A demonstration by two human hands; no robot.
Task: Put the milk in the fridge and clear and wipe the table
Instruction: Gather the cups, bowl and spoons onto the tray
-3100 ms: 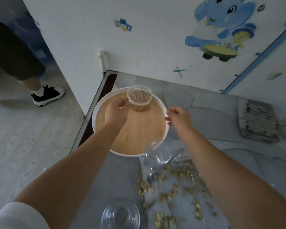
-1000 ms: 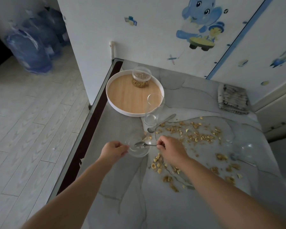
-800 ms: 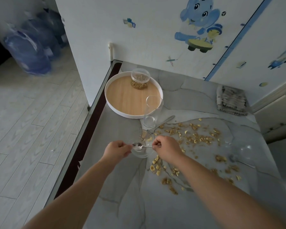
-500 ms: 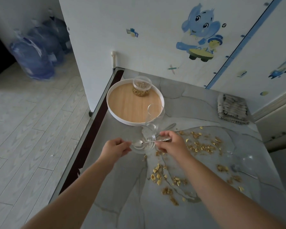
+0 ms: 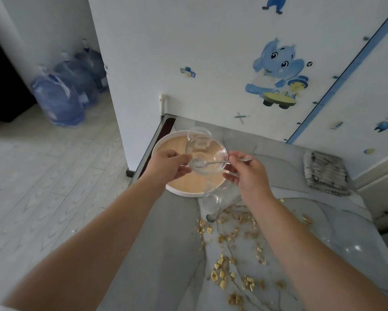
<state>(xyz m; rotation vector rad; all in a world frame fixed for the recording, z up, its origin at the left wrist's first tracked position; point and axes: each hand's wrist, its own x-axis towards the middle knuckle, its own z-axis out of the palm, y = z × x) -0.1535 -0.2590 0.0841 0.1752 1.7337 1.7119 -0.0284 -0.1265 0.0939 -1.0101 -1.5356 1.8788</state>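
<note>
Left hand [image 5: 166,163] grasps glass bowl [image 5: 206,157] over tray [image 5: 163,140]; right hand [image 5: 244,170] pinches spoon [image 5: 208,163]. Tilted bowl may slip.

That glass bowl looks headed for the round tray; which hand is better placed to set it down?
Probably the left hand: it already holds the glass bowl over the tray, while the right hand pinches the spoon.

Bare wood shows across the near half of the round tray [image 5: 179,192], open for a hand from the left; a jar [image 5: 199,133] blocks its far rim, an upright glass [image 5: 213,198] its near-right edge. Cereal crumbs [image 5: 224,274] litter the tabletop [image 5: 166,254] to the right, a folded cloth [image 5: 325,173] sits by the wall
</note>
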